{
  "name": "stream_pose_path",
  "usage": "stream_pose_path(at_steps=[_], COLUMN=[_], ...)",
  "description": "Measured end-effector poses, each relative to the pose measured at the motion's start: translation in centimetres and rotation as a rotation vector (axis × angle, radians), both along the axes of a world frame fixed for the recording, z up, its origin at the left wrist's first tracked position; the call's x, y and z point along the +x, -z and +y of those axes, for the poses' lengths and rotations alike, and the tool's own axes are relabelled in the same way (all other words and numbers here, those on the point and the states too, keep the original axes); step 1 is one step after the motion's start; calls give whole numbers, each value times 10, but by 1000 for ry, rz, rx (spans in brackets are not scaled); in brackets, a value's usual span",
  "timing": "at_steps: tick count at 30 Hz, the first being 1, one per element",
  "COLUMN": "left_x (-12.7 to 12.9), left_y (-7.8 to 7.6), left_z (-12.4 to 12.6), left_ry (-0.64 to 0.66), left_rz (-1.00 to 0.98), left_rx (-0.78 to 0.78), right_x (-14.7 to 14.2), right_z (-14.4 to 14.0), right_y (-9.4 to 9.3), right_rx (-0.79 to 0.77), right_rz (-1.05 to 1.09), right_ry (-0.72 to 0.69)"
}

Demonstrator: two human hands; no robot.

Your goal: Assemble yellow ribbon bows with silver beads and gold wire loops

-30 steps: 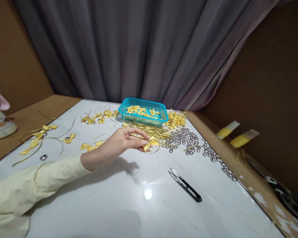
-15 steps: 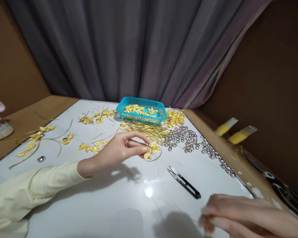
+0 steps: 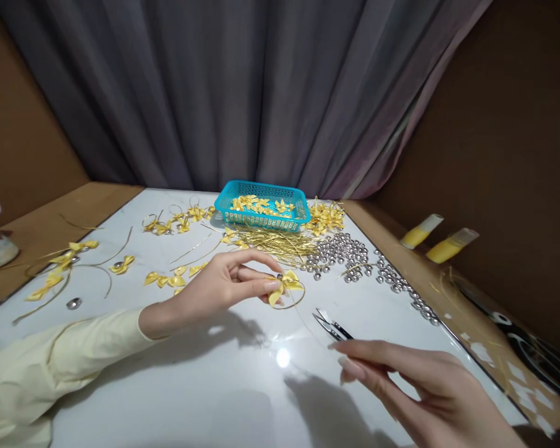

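Toward the front right corner of the white table [image 3: 191, 386], the right hand [image 3: 420, 379] is hovering with thumb and forefinger at the snips [image 3: 329, 327]; the fingers are hiding the handles, so whether they are gripping cannot be told. The blades are pointing up the table with tips apart. Were the hold only loose, the snips could be twisting or dropping, and those parted tips could be nicking a finger.

Around the table's middle, the left hand [image 3: 219, 280] is pinching a yellow bow [image 3: 290, 278] above the surface, with a cord loop [image 3: 295, 306] hanging from it. A slack pinch could be letting the bow turn or slip.

Beyond that hand, gold cords [image 3: 280, 244] are lying bundled, and silver beads [image 3: 340, 249] are spreading along the right edge, where a careless knock could be rolling some off. Near the far edge, a blue basket [image 3: 261, 223] is holding loose bows [image 3: 249, 202], and a grey curtain [image 3: 233, 93] is hanging behind.
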State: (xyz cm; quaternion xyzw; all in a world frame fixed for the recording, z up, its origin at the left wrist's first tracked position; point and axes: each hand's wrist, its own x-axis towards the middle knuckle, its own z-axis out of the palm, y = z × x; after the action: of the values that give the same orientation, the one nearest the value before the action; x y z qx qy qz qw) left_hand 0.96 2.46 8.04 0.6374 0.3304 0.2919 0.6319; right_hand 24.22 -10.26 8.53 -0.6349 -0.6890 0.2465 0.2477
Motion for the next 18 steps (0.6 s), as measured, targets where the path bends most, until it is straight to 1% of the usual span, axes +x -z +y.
stream_pose_path(at_steps=[4, 6, 9, 12, 18], left_x=[-1, -2, -2, -3, -3], left_y=[2, 3, 3, 4, 8], left_z=[-2, -2, -3, -2, 0], left_ry=[37, 46, 67, 95, 186], left_rz=[-16, -13, -15, -30, -161], left_rx=[-4, -2, -9, -47, -191], right_x=[-21, -28, -35, -39, -43], right_z=[7, 9, 14, 19, 20], right_y=[-5, -5, -4, -4, -3], right_rx=[52, 79, 84, 91, 154], right_rz=[108, 122, 110, 111, 191], right_ry=[78, 101, 74, 45, 0])
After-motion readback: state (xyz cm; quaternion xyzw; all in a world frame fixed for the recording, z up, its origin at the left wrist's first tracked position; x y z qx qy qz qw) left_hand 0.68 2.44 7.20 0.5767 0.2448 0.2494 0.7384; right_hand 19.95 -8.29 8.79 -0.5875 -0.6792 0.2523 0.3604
